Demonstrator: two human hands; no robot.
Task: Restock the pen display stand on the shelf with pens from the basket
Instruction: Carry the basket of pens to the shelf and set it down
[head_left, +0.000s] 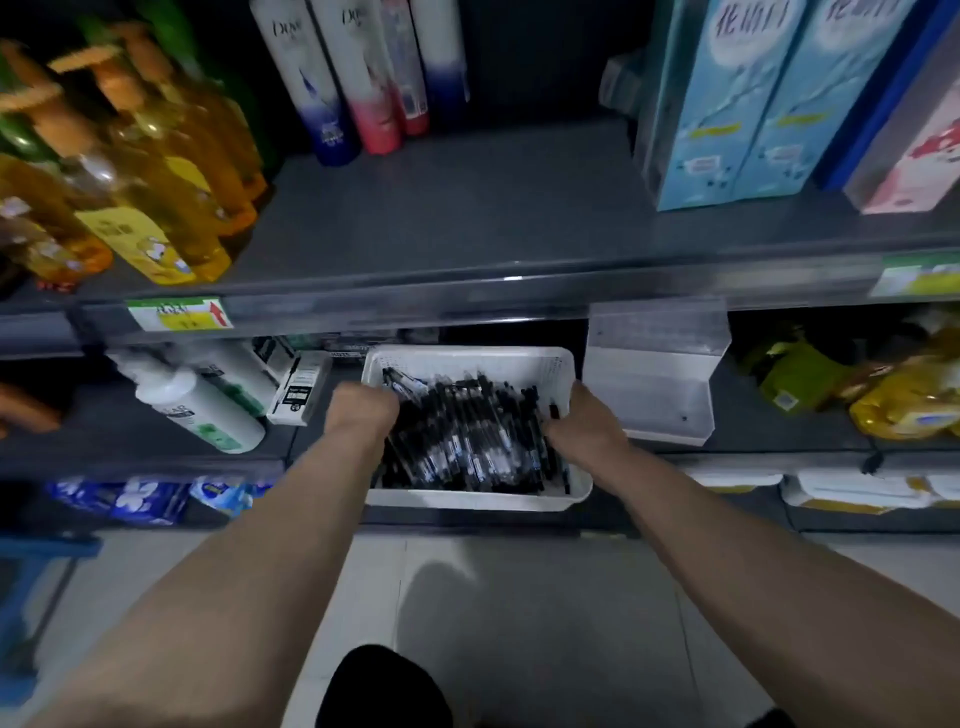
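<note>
A white plastic basket (467, 358) full of black pens (467, 436) sits on the lower shelf, its front edge at the shelf lip. My left hand (361, 410) grips the basket's left rim, fingers curled down inside. My right hand (584, 423) grips the right rim, its fingertips among the pens. Just right of the basket stands the clear acrylic pen display stand (654, 379); no pens show in it.
A white pump bottle (200, 410) and a small pen box (298, 392) lie left of the basket. Yellow packets (904, 400) fill the right. The upper shelf (467, 218) carries orange bottles, shampoo tubes and blue cartons. Tiled floor lies below.
</note>
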